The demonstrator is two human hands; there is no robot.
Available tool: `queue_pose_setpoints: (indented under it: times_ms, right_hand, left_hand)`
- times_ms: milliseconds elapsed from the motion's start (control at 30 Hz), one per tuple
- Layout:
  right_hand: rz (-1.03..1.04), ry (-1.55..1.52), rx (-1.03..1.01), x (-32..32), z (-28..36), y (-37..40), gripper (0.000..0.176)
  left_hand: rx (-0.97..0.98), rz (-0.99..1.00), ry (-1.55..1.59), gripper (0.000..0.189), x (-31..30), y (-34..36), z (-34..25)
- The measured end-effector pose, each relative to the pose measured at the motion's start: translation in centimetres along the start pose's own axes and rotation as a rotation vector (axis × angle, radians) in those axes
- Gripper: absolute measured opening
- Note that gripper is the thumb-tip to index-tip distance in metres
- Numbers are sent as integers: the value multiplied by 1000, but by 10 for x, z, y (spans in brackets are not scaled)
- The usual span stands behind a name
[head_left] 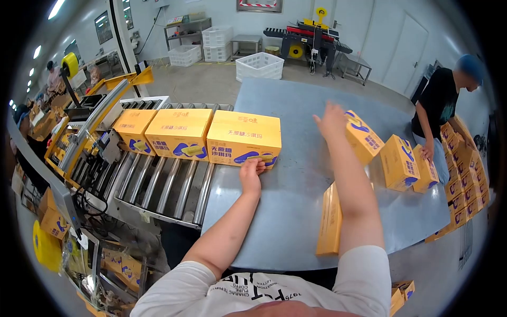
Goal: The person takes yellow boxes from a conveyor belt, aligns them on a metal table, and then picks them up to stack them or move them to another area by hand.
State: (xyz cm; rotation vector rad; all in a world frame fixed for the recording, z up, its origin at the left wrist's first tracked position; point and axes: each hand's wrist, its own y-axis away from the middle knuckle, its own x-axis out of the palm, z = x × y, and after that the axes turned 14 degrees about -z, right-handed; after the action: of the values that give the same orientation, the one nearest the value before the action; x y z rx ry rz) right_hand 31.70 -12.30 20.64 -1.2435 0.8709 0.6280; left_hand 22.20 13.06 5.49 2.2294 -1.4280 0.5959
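My left hand (pixel 252 173) presses with extended fingers against the lower front of a yellow carton (pixel 244 131), which straddles the end of the roller conveyor and the metal table. Two more yellow cartons, a middle one (pixel 179 127) and a far-left one (pixel 133 127), stand in line behind it on the rollers. Over the table, my right hand (pixel 331 120) is slightly blurred, thumb apart from the fingers, and seems to hold nothing. Just right of it stands a tilted yellow carton (pixel 362 138), partly hidden by my forearm. Another carton (pixel 330 222) lies near my right elbow.
A person (pixel 443 100) in a blue cap stands at the table's right, one hand on a carton (pixel 425 169) beside another carton (pixel 400 162). Stacked cartons (pixel 465 179) rise behind. The roller conveyor (pixel 163 182) runs left under a yellow-railed machine (pixel 95 124). A white crate (pixel 259 66) stands beyond the table.
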Motion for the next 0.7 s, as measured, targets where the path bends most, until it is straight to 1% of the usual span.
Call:
queue_pose_setpoints:
  times_ms: [33, 100, 133, 167, 233, 267, 333, 367, 400, 433, 500, 533, 567, 667, 700]
  right_hand:
    - [14, -124, -6, 8, 7, -2, 88]
    - [138, -203, -159, 15, 45, 6, 77]
    - [173, -397, -219, 17, 62, 14, 75]
    - [210, -591, -278, 21, 75, 22, 73]
    - [207, -833, -262, 48, 93, 31, 66]
    - [206, -954, -251, 57, 98, 34, 63]
    - [262, -1064, -146, 11, 101, 38, 55]
    - [286, -1119, -91, -8, 100, 38, 51]
    - [325, -1180, -32, -7, 95, 32, 49]
    - [363, -1241, 26, -7, 87, 22, 47]
    - [389, -1185, -94, -29, 88, 25, 46]
    - [374, -1063, -268, -44, 91, 36, 47]
    - [358, -934, -437, -56, 98, 48, 48]
    - [-12, -779, -1048, -40, 116, 71, 56]
    - [22, -696, -1011, -35, 121, 75, 59]
  left_hand:
    - [6, -25, 23, 21, 0, 0, 0]
    - [74, -90, 56, 19, -1, -6, 3]
    - [107, -122, 71, 18, -2, -8, 5]
    - [140, -194, 83, 20, -3, -12, 6]
    - [202, -339, 104, 24, -3, -18, 6]
    - [174, -367, 135, 26, -3, -18, 5]
    - [119, -419, 198, 31, -3, -14, -3]
    - [84, -416, 219, 37, -3, -12, -8]
    - [48, -413, 242, 43, -3, -10, -14]
    - [210, -288, 308, 54, -3, -16, -14]
    - [204, -299, 262, 54, -4, -18, -17]
    - [201, -307, 238, 54, -4, -18, -18]
    - [252, -288, 183, 54, -4, -19, -17]
    - [404, -244, 12, 55, -4, -20, -13]
    - [429, -244, -70, 55, -4, -19, -12]
